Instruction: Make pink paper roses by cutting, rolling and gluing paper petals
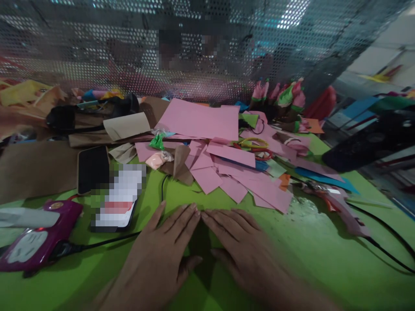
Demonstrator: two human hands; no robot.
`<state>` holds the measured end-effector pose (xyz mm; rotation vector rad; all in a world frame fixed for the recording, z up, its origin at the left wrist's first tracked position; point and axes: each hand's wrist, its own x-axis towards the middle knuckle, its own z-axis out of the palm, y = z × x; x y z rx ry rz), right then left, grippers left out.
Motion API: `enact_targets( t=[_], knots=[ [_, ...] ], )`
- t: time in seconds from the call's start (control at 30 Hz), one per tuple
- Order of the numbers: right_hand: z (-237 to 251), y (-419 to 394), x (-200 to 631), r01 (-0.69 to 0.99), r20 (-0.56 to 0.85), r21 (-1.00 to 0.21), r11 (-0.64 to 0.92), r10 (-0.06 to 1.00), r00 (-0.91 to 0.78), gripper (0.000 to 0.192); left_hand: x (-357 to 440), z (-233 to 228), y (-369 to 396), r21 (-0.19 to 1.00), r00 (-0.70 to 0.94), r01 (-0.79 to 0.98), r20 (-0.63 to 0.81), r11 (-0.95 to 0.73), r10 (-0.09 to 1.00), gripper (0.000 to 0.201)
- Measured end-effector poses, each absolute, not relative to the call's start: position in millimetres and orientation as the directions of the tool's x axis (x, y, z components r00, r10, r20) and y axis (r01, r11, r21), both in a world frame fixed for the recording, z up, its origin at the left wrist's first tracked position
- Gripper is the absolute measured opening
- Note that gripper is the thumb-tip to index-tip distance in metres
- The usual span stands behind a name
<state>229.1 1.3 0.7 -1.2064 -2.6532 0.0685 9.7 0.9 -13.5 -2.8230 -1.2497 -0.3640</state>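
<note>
My left hand (pixel 165 246) and my right hand (pixel 240 246) lie flat, palms down, on a green paper sheet (pixel 304 255) that covers the near part of the table. The fingertips of both hands almost meet in the middle and the fingers are spread. Neither hand holds anything. Just beyond the fingertips lies a heap of pink paper pieces (pixel 227 172), with a large pink sheet (pixel 201 119) behind it.
A phone (pixel 119 198) and a dark phone (pixel 93 168) lie at the left. A purple device (pixel 39 237) with a black cable sits at the near left. Brown paper (pixel 35 168), scissors (pixel 256 147), a glue gun (pixel 330 198), finished paper flowers (pixel 285 97) and a perforated metal screen (pixel 194 43) surround them.
</note>
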Motion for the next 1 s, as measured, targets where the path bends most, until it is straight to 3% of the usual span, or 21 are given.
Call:
enact_targets(
  t=[0.23, 0.53, 0.73, 1.0],
  knots=[
    [1, 7, 224, 0.743, 0.213, -0.061, 0.666, 0.736, -0.642, 0.043, -1, -9, 7, -0.006, 0.665, 0.728, 0.249, -0.685, 0.704, 0.058],
    [-1, 13, 224, 0.744, 0.224, -0.063, 0.665, 0.736, -0.639, 0.042, -4, -5, 1, -0.123, 0.701, 0.699, 0.309, -0.704, 0.643, 0.050],
    [-2, 23, 226, 0.752, 0.180, -0.066, 0.656, 0.749, -0.638, 0.045, 2, -4, 9, -0.100, 0.691, 0.713, 0.274, -0.694, 0.669, 0.059],
    [-3, 23, 230, 0.751, 0.208, -0.044, 0.659, 0.741, -0.638, 0.048, 9, -13, 17, -0.011, 0.618, 0.761, 0.317, -0.649, 0.720, 0.050]
  ],
)
